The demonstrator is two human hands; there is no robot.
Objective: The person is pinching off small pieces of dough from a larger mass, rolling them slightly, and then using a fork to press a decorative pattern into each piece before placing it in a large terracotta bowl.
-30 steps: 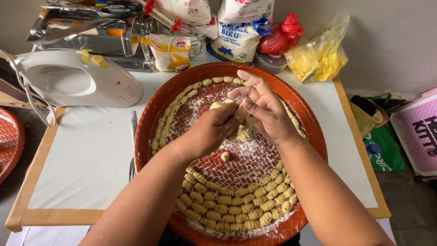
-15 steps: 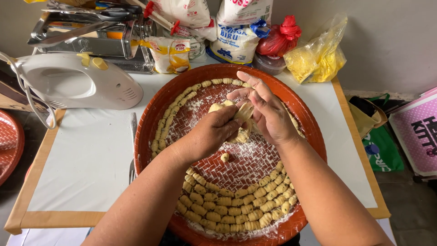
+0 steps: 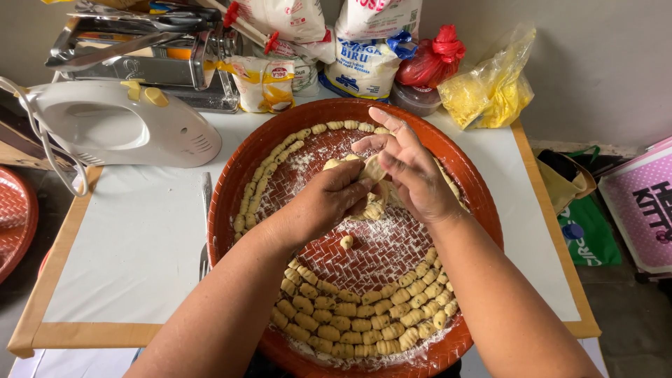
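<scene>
A lump of pale dough (image 3: 371,183) was held between two bare hands above the middle of a round reddish woven tray (image 3: 231,183) dusted with flour. The left hand (image 3: 325,203) was curled narrowly around the near side of the lump, fingers closed on it, while the right hand (image 3: 413,175) was pressed against its far side with the fingers fairly straight and close together, so the dough was pinched between both. Just below the hands, a single small shaped piece (image 3: 346,242) was lying alone on the floured weave. Nearer the body, many finished ridged pieces (image 3: 364,315) were packed in tight rows, and a thinner line of them (image 3: 269,171) was curved along the rim to the left of the left hand. Beyond the tray's left side a white hand mixer (image 3: 119,126) was lying on the table (image 3: 126,252), and past the fingertips several bags of ingredients (image 3: 371,49) were lined up against the wall. By judgement, the step would be done best if only a small, even bit were pinched off, pressure were kept light so the dough was not squashed, and the hands were kept over the floured centre so that nothing stuck.
</scene>
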